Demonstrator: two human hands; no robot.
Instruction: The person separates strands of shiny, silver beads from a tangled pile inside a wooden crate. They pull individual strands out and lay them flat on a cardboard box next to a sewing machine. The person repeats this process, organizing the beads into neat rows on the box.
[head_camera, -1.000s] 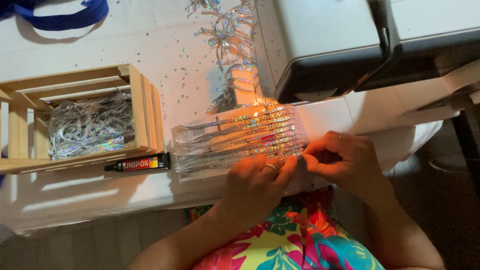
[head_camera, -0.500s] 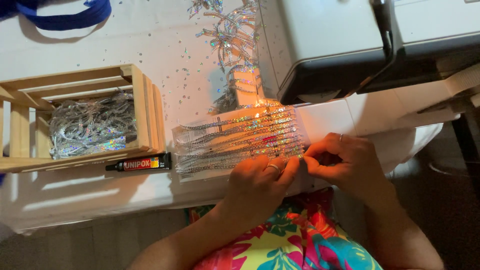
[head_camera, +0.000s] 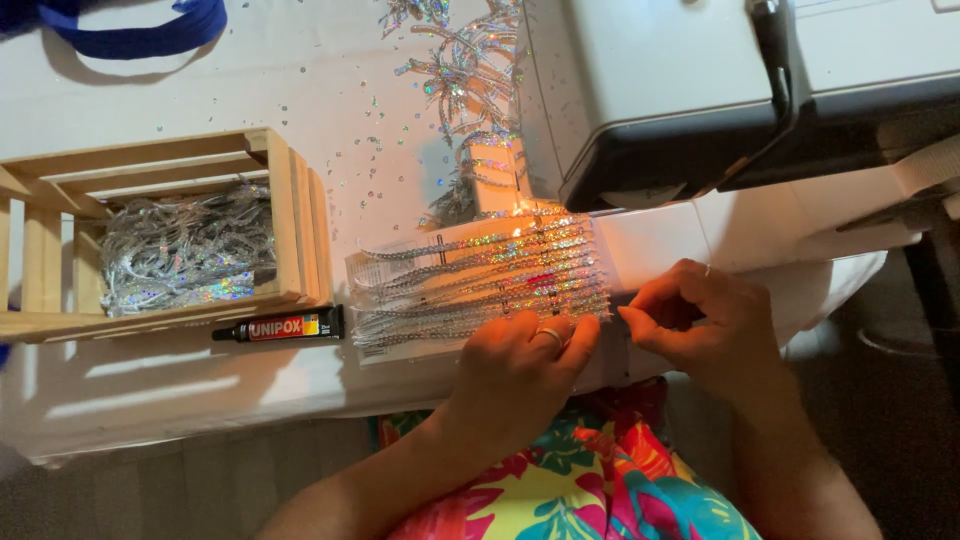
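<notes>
Right at the table's near edge lies the flat white card strung with rows of glittering silver sequin strands (head_camera: 480, 280), and both hands sit at its right end. The left hand (head_camera: 520, 365) rests on the card's lower right corner, fingers curled down over the bottom strands, a ring on one finger. Just beside it, the right hand (head_camera: 700, 325) has thumb and forefinger pinched together at the strand ends (whatever is between them is too fine to make out). A warm orange glow falls across the strands' right half. Left of the card, nearly touching it, lies a small black glue tube with a red label (head_camera: 280, 326), and beyond that a slatted wooden crate heaped with loose silver sequin trim (head_camera: 180, 245). A grey-and-white machine housing (head_camera: 700, 90) fills the top right, cut off by the frame. More sequin trim trails up behind the card, partly blurred.
</notes>
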